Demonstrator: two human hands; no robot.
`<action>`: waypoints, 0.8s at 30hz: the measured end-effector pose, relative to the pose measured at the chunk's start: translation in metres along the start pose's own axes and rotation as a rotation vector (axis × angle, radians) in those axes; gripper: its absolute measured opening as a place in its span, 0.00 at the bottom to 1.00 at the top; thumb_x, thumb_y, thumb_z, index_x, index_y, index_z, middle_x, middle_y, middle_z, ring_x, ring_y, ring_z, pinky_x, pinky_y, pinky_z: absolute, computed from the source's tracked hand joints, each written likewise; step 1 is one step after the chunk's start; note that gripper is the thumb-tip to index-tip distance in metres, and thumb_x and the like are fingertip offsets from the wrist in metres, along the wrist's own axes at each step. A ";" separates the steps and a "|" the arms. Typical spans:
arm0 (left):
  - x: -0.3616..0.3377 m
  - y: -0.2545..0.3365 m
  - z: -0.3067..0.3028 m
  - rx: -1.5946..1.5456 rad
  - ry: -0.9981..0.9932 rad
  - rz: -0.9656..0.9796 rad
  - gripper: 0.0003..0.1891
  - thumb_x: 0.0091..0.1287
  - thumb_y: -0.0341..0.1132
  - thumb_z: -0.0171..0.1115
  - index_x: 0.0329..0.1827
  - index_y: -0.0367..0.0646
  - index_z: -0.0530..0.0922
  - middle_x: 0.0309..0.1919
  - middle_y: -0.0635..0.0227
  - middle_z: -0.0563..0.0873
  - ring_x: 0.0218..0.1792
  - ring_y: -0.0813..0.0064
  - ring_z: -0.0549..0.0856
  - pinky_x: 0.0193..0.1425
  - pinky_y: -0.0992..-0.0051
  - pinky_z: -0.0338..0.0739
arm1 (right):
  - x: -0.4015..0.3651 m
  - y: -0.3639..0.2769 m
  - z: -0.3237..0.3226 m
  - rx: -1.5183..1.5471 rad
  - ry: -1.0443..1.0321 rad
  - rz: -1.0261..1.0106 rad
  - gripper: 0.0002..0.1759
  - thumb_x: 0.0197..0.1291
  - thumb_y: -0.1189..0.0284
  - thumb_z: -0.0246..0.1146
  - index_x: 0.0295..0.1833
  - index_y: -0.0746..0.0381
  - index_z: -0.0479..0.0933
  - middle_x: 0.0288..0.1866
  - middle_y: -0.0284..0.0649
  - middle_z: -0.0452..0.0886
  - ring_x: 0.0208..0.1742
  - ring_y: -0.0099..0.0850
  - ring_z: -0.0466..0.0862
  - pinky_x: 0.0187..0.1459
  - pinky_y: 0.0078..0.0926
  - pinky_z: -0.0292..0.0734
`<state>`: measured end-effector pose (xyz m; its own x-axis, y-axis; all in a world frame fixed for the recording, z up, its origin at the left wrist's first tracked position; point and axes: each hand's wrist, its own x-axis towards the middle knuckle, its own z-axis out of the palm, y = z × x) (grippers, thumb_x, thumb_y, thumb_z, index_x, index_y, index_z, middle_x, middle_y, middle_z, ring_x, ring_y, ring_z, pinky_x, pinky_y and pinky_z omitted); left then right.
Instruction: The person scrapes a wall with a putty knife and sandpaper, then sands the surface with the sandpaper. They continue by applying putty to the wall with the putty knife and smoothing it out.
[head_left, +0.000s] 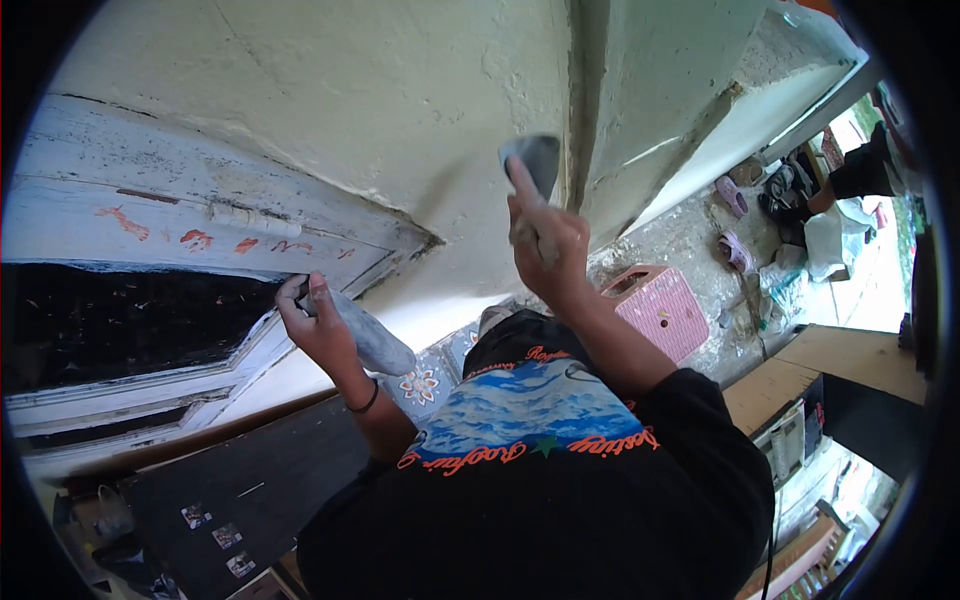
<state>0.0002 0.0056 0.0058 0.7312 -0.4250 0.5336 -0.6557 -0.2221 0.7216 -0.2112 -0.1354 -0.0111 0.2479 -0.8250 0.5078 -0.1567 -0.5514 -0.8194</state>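
My right hand [545, 240] grips a putty knife [542, 160], its index finger stretched along the grey blade. The blade is close to the cream wall [400, 100], beside a vertical corner groove. Lower on the left, my left hand [318, 322] is wrapped round a long grey, dust-covered object [375, 340] with a rounded end; its exact kind I cannot tell. That hand is right by the weathered white window frame [230, 225], which has reddish marks on it. Pale smears show on the fingers of both hands.
A pink woven plastic stool [665, 315] stands on the floor to the right. Beyond it lie pink clogs [735, 250], and a person's leg [850, 180] shows at the far right. A black panel [250, 500] is at lower left, cardboard boxes [840, 365] at right.
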 end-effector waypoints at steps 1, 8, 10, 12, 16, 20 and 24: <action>0.000 0.004 0.000 0.020 0.001 -0.007 0.14 0.63 0.40 0.60 0.38 0.35 0.73 0.34 0.64 0.77 0.37 0.72 0.74 0.48 0.73 0.69 | 0.013 -0.007 -0.003 0.026 0.107 -0.098 0.28 0.50 0.85 0.56 0.61 0.60 0.70 0.20 0.53 0.74 0.22 0.42 0.80 0.28 0.28 0.73; 0.001 0.003 0.002 0.024 0.001 -0.002 0.15 0.63 0.40 0.60 0.39 0.35 0.73 0.34 0.64 0.77 0.38 0.72 0.75 0.48 0.73 0.69 | -0.053 0.074 0.027 -0.169 -0.062 0.021 0.27 0.53 0.85 0.55 0.61 0.60 0.70 0.17 0.48 0.72 0.16 0.33 0.75 0.25 0.24 0.71; 0.001 0.000 0.002 0.006 0.000 -0.003 0.15 0.63 0.40 0.60 0.39 0.35 0.73 0.34 0.64 0.77 0.38 0.72 0.74 0.48 0.73 0.69 | -0.055 0.062 0.021 0.027 -0.075 0.102 0.32 0.48 0.82 0.58 0.63 0.54 0.68 0.18 0.47 0.75 0.19 0.44 0.76 0.25 0.35 0.71; 0.000 0.001 -0.001 0.003 -0.014 -0.012 0.15 0.63 0.40 0.60 0.39 0.35 0.73 0.34 0.64 0.77 0.38 0.72 0.74 0.48 0.73 0.68 | -0.014 0.017 0.001 0.030 -0.008 0.030 0.30 0.50 0.83 0.56 0.62 0.57 0.69 0.20 0.50 0.75 0.21 0.43 0.78 0.27 0.31 0.73; 0.001 0.005 0.004 0.011 0.006 0.000 0.15 0.63 0.41 0.60 0.39 0.35 0.73 0.35 0.64 0.77 0.38 0.72 0.74 0.48 0.74 0.68 | 0.033 0.005 -0.003 -0.010 0.113 -0.099 0.27 0.52 0.85 0.54 0.60 0.61 0.70 0.23 0.50 0.77 0.23 0.36 0.81 0.32 0.26 0.75; 0.001 0.001 0.002 0.008 0.003 0.011 0.15 0.63 0.41 0.60 0.38 0.34 0.73 0.34 0.64 0.77 0.37 0.73 0.74 0.48 0.74 0.69 | -0.027 0.070 0.018 -0.115 0.067 -0.098 0.27 0.54 0.80 0.57 0.62 0.53 0.70 0.18 0.48 0.74 0.19 0.45 0.76 0.24 0.31 0.72; 0.000 0.002 0.001 -0.036 0.000 -0.024 0.15 0.63 0.41 0.60 0.38 0.34 0.73 0.34 0.64 0.77 0.37 0.72 0.74 0.47 0.74 0.69 | -0.015 0.025 -0.007 0.003 -0.046 0.017 0.27 0.51 0.85 0.54 0.60 0.63 0.70 0.20 0.44 0.75 0.21 0.27 0.77 0.29 0.23 0.73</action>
<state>-0.0009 0.0041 0.0065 0.7467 -0.4201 0.5158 -0.6307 -0.2006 0.7497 -0.2251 -0.1380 -0.0371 0.2888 -0.8278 0.4811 -0.1585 -0.5369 -0.8286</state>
